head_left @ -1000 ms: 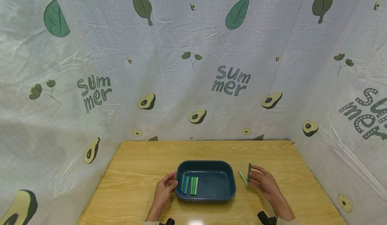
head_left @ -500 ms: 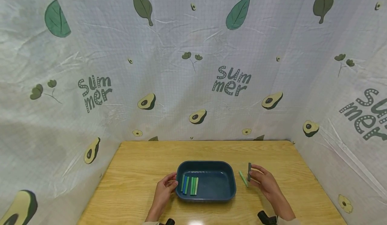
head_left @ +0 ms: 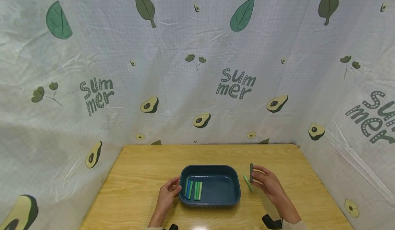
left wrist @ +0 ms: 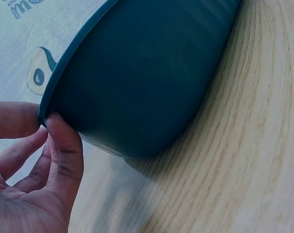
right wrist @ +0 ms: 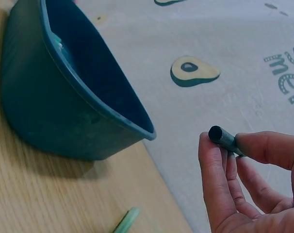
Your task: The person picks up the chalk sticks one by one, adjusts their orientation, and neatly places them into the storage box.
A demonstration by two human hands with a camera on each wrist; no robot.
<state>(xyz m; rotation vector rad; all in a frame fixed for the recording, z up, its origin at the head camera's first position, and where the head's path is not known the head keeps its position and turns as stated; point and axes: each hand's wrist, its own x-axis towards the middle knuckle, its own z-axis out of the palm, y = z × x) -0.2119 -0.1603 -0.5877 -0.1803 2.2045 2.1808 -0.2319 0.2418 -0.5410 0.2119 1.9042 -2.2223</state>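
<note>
A dark blue plastic basin stands on the table. My left hand pinches its left rim between thumb and fingers; the left wrist view shows thumb and finger meeting at the basin's rim. To the right of the basin, my right hand holds a dark grey-green round stick between thumb and fingertips. In the right wrist view the stick is raised, its round dark end toward the camera. A light green stick lies on the table between the basin and my right hand.
Inside the basin, at its left side, several blue and green sticks lie side by side. The wooden table reaches back to a white printed curtain, which also hangs at both sides.
My right hand has shifted slightly left and away from me, carrying the grey-green stick, which now hangs nearer the light green one. My left hand stays on the basin's rim.
</note>
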